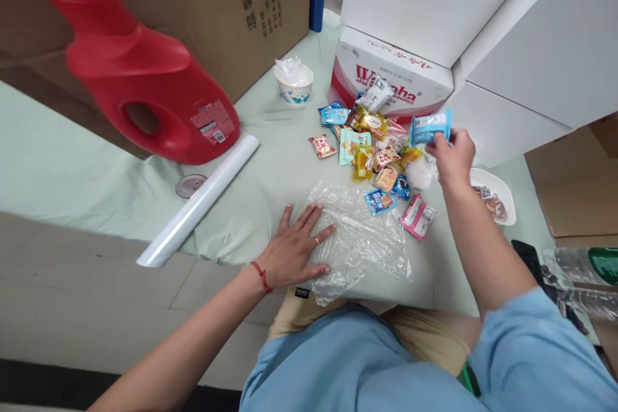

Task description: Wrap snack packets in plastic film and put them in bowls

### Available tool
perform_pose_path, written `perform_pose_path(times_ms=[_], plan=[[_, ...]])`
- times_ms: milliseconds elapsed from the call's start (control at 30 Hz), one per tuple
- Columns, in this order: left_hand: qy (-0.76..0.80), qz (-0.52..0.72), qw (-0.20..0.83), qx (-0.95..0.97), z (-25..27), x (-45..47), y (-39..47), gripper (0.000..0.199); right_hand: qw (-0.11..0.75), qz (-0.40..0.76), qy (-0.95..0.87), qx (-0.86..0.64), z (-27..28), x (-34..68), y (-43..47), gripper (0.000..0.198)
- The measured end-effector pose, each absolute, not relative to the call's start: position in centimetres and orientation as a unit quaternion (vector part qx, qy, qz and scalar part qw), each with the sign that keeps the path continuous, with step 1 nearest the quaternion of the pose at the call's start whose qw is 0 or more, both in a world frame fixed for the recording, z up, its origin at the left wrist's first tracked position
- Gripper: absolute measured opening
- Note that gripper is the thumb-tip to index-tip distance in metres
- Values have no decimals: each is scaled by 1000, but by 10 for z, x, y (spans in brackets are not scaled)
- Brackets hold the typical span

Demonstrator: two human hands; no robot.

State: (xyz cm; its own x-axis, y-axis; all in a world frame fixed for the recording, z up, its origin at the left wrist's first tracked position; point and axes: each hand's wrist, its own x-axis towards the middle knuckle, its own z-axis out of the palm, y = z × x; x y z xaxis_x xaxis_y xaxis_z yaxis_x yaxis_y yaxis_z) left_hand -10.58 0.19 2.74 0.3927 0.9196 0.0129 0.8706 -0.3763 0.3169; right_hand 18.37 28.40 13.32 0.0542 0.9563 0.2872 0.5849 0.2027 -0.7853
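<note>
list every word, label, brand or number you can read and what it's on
"Wa…aha®", middle partly covered: red-white box
"温馨提", next sign cut off: brown box
Too small or blurred: held packet, other packets, bottle label, black tag, smaller print on both boxes.

Blue packet (429,129) (in right hand (452,158))

- The bare left forearm (207,331) slants forward and inward.
- The bare left grip (294,252) rests palm down, fingers fanned out and thumb apart.
- The bare right forearm (487,244) reaches forward, angled inward.
- The bare right grip (454,158), farther forward than the left, is raised, thumb and fingers pinched together.
</note>
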Motion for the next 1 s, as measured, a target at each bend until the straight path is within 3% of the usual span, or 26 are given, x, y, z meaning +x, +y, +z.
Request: perform_pose_path(times_ms=[67,133,300,533,733,900,1000], plan=[[543,91,135,824,28,-105,2,88,452,414,-563,-554,136,192,236,22],[543,87,139,824,28,-103,3,89,396,549,-528,-513,130,192,181,31],[535,54,149,830,30,-99,5,96,281,689,-466,-478,82,171,92,35],[536,4,165,828,34,-113,-3,108,408,636,-345,-557,44,222,103,39],[546,-7,175,819,35,-116,-4,119,418,651,-354,-525,67,224,90,41],[548,-26,179,817,40,-114,-2,115,292,623,-487,-538,70,188,69,38],[551,-29,180,815,42,-114,-2,114,167,405,-676,-592,70,182,57,35]])
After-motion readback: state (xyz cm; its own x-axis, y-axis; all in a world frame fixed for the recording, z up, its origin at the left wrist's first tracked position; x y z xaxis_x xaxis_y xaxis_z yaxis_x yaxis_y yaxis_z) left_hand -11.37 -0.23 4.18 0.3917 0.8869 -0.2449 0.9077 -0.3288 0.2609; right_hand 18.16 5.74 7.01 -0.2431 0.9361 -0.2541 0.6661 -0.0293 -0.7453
